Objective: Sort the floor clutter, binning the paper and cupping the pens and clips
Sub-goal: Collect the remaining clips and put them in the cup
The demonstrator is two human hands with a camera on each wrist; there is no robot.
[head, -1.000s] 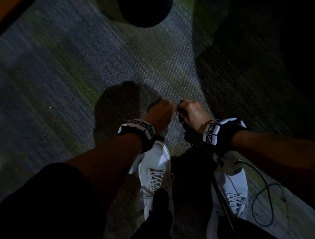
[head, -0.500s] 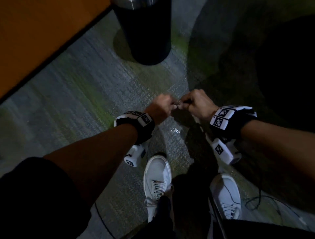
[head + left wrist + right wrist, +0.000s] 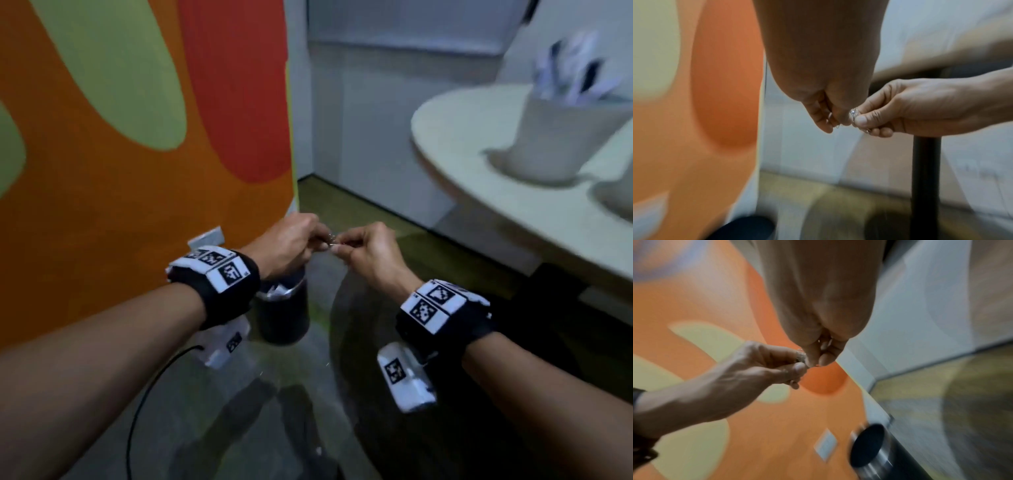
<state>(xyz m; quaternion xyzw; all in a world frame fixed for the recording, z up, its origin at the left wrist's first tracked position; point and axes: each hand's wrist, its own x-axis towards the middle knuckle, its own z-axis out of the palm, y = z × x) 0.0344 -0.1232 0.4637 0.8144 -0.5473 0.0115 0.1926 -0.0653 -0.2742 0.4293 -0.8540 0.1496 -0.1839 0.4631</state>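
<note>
A small bunch of shiny metal paper clips [image 3: 330, 242] is held in the air between both hands. My left hand [image 3: 317, 240] pinches it from the left and my right hand [image 3: 338, 248] from the right, fingertips touching. The left wrist view shows the clips [image 3: 854, 113] pressed against the right thumb. In the right wrist view the clips [image 3: 802, 356] glint by the left fingers. A white cup [image 3: 561, 137] with several pens stands on a round pale table [image 3: 455, 150] at the right. A black bin [image 3: 284, 317] stands on the floor below my left wrist.
An orange, red and green wall panel [image 3: 137, 171] fills the left. A white wall [image 3: 376, 120] runs behind. The table's black post [image 3: 925, 178] stands to the right of the hands. Another white vessel [image 3: 616, 195] sits at the table's right edge. A black cable [image 3: 144, 404] hangs from my left arm.
Both hands have risen from just above the carpet to about table height, still pinching the clips together. The head view has lifted from floor and shoes to wall, bin and table.
</note>
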